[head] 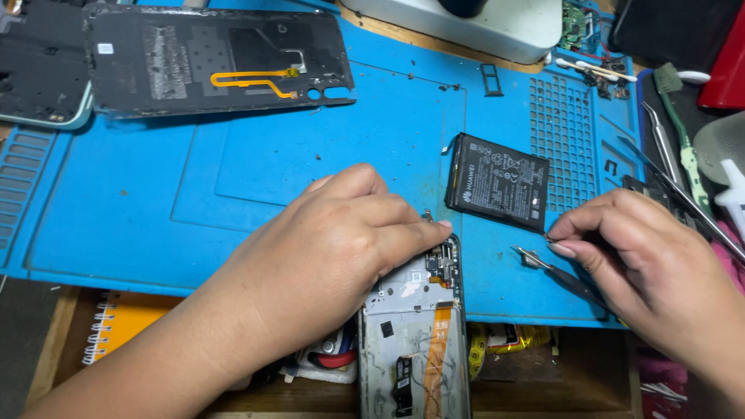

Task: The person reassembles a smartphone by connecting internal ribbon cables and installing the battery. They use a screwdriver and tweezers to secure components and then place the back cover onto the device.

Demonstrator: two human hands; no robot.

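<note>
An opened phone body (419,334) lies at the front edge of the blue work mat (256,163), its grey inner frame and an orange flex strip exposed. My left hand (326,248) rests over its top end and grips it. My right hand (628,248) pinches something very small between thumb and forefinger at the lower corner of a black phone battery (498,182) lying flat on the mat; what it pinches is too small to name. A metal tool with a dark handle (555,271) lies on the mat just under that hand.
A black phone back cover (217,58) with a yellow flex lies at the back left, beside another phone part (39,70). A white device (473,23) stands at the back. Tweezers and a green brush (683,147) lie at the right. An orange notebook (128,322) sits below the mat.
</note>
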